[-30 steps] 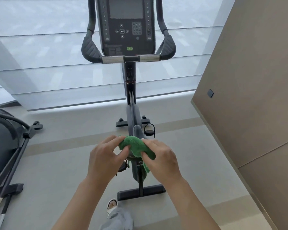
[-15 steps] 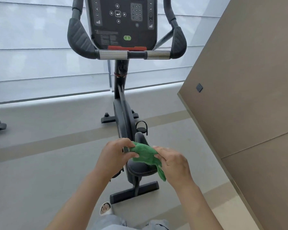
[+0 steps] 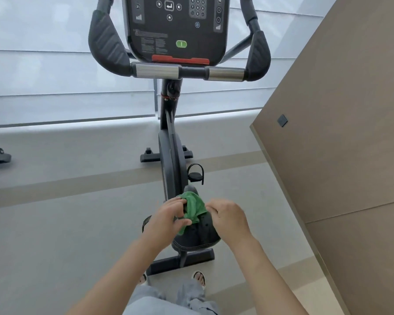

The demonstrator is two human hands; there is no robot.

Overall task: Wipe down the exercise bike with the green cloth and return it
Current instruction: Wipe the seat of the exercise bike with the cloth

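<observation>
Basically, the crumpled green terry cloth (image 3: 192, 209) sat bunched on the black padded bike saddle (image 3: 197, 237), pinched between left hand (image 3: 166, 220) thumb and curled fingers, right hand (image 3: 229, 218) fingertips curled at its right edge, grip unclear.

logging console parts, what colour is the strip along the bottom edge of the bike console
Red: the strip under the console shows best in the head view.

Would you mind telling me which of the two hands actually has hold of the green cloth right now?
The left hand: its fingers and thumb pinch the green cloth above the bike seat. The right hand sits just beside the cloth, without a clear hold.
</observation>
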